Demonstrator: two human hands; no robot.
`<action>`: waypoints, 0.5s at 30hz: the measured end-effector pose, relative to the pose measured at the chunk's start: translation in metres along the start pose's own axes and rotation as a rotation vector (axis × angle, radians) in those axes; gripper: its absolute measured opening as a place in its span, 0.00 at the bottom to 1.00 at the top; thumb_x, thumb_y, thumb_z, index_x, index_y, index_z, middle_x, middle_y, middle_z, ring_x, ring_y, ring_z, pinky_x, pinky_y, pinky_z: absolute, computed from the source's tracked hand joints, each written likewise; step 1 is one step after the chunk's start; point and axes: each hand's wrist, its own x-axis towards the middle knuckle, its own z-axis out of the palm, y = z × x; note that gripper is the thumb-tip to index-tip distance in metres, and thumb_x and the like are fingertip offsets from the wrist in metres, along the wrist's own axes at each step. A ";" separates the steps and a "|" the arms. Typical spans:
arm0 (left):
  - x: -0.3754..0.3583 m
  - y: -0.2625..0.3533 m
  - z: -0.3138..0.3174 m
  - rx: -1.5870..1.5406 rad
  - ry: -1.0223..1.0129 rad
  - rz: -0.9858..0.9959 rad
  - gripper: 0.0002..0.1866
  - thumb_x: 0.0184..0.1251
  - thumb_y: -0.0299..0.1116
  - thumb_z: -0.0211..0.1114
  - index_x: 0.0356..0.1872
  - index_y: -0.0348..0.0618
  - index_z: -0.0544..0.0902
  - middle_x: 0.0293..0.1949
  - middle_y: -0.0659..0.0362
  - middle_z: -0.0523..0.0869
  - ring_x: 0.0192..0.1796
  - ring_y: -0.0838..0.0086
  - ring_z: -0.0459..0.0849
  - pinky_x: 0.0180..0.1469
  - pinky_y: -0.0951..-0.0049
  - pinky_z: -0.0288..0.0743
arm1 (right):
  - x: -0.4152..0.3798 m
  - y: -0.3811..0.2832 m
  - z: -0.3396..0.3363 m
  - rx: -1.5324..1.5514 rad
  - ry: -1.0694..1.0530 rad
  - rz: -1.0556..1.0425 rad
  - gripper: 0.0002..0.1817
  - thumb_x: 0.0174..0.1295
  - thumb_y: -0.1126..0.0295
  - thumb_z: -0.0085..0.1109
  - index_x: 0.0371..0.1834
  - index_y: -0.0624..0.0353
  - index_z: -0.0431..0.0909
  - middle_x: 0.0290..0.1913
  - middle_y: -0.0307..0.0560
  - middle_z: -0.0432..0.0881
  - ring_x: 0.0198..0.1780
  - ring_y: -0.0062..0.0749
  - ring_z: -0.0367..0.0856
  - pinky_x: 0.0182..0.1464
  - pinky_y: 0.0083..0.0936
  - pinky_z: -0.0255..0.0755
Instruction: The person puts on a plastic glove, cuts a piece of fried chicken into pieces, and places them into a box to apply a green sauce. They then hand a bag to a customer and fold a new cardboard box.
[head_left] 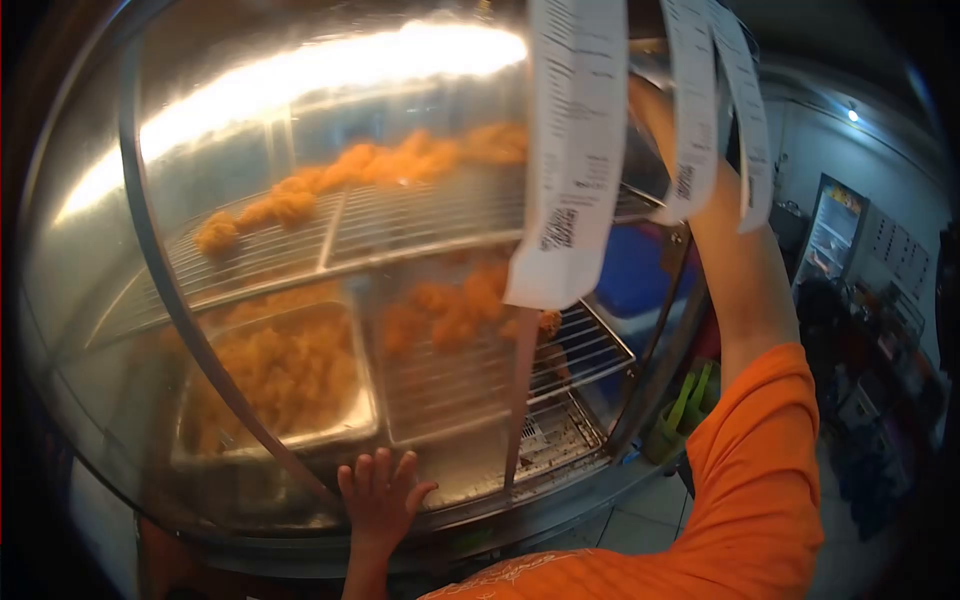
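My left hand (381, 496) lies flat, fingers spread, on the lower front of a curved glass warming cabinet (150, 260). Behind the glass, fried orange pieces (400, 160) sit on the upper wire rack, more pieces (450, 305) on the lower rack, and a metal pan (285, 375) holds a heap of them. My right arm (745, 290), in an orange sleeve, is raised along the cabinet's right side. Its hand is hidden behind printed paper slips (570, 170) hanging from the top. A thin dark rod (518, 400) hangs down inside the cabinet.
Two more paper slips (700, 110) hang at the upper right. A blue container (635, 270) shows behind the cabinet and green items (685, 400) stand low at its right. A lit glass-door fridge (832, 235) and cluttered shelves stand at the far right, above a tiled floor (640, 525).
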 end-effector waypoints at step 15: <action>0.027 0.030 -0.007 -0.119 -0.004 -0.042 0.47 0.54 0.52 0.63 0.71 0.51 0.48 0.72 0.49 0.39 0.73 0.53 0.31 0.69 0.45 0.27 | -0.218 0.021 -0.030 0.027 0.197 -0.074 0.19 0.56 0.70 0.55 0.53 0.51 0.74 0.59 0.45 0.72 0.57 0.40 0.72 0.55 0.27 0.69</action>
